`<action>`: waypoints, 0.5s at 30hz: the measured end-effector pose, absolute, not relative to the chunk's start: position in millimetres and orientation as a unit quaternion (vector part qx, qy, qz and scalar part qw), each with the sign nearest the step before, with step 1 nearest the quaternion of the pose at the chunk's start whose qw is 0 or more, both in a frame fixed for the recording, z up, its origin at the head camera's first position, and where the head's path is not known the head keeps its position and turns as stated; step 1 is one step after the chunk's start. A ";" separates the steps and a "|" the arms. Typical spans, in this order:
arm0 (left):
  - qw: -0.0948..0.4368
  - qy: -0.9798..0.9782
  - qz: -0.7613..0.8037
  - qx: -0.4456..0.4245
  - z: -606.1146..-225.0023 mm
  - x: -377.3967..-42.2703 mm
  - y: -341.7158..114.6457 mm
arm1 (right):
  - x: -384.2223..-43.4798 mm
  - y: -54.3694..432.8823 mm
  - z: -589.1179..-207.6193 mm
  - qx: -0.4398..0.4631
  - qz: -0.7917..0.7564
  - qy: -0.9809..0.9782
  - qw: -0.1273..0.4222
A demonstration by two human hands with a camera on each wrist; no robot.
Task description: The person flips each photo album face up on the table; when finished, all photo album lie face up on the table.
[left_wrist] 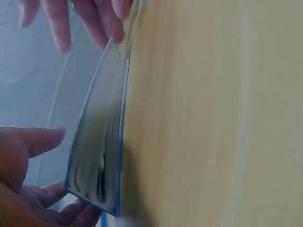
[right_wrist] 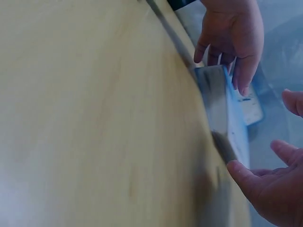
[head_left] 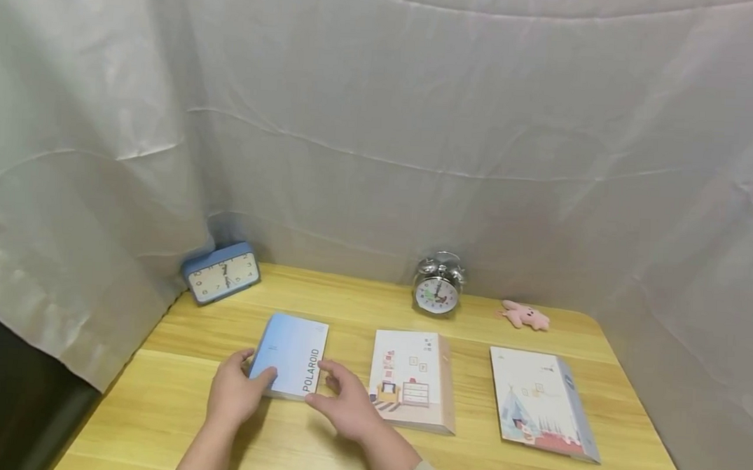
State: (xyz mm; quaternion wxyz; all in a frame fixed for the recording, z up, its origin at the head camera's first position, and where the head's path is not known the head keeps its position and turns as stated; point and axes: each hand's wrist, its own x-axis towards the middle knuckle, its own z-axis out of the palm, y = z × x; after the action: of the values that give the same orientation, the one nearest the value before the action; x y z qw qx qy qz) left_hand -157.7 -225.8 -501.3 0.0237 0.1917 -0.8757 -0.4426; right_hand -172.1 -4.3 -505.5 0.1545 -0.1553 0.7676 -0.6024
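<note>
A pale blue photo album (head_left: 292, 354) marked "POLAROID" lies on the wooden table, its page edges (left_wrist: 97, 137) facing the left wrist camera. At its left side is my left hand (head_left: 236, 390), fingers touching the thick edge. The thumb (left_wrist: 45, 140) stands off the cover in the left wrist view. My right hand (head_left: 350, 405) is by the album's right edge, fingers spread and loosely bent. In the right wrist view its lowest finger (right_wrist: 241, 172) is at the near corner; whether it touches is unclear.
To the right lie a white album with a furniture drawing (head_left: 411, 377) and one with a tent drawing (head_left: 536, 400). Along the back are a blue clock (head_left: 222, 274), a silver twin-bell alarm clock (head_left: 438, 287) and a pink plush toy (head_left: 524, 315). Grey curtains (head_left: 388, 123) surround the table.
</note>
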 end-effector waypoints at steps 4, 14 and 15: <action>0.061 -0.881 -0.435 0.175 -491.4 -157.5 -213.4 | -166.0 18.1 -493.3 -0.162 -0.614 0.759 0.140; 0.125 -0.877 -0.463 0.036 -471.6 -154.9 -134.0 | -165.1 110.3 -478.6 -0.127 -0.609 0.783 -0.024; 0.110 -0.877 -0.467 0.027 -472.4 -154.9 -126.2 | -165.3 118.8 -478.5 -0.114 -0.603 0.788 -0.038</action>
State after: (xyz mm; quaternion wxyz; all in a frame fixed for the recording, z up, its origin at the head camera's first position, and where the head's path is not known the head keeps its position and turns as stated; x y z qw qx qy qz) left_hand -154.9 -126.2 -472.4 0.1098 0.0270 -0.8770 -0.4670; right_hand -165.3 118.8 -478.5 -0.0382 -0.1144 0.7883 -0.6034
